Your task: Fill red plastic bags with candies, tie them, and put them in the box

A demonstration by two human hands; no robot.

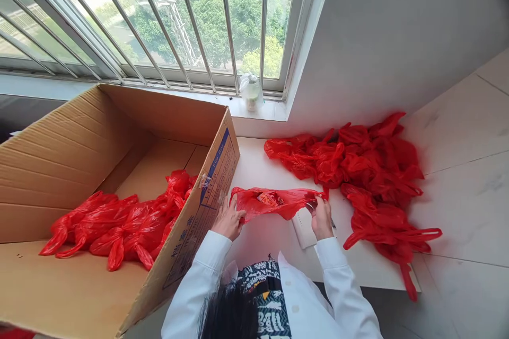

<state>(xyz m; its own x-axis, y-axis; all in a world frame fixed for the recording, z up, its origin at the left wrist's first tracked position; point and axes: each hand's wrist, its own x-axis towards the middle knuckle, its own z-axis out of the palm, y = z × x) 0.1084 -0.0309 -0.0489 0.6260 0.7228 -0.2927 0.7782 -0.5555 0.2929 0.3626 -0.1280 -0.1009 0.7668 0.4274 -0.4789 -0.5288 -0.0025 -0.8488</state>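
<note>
A red plastic bag [288, 204] is stretched sideways between my two hands, over the white table. My left hand [228, 218] pinches its left end, close to the cardboard box wall. On the other side my right hand [321, 217] grips the bag's right end by the handles. Inside the bag lies a small red and orange printed packet [271, 199], partly covered by the film. Below the bag, near my right hand, is a white notebook or booklet [304, 229], with a dark pen-like thing beside it, mostly hidden.
At left stands a large open cardboard box [217, 169] holding several tied red bags [131, 225]. A heap of loose red bags [369, 169] covers the right of the table [258, 257]. A plastic-wrapped cup [251, 94] sits on the sill beneath the barred window.
</note>
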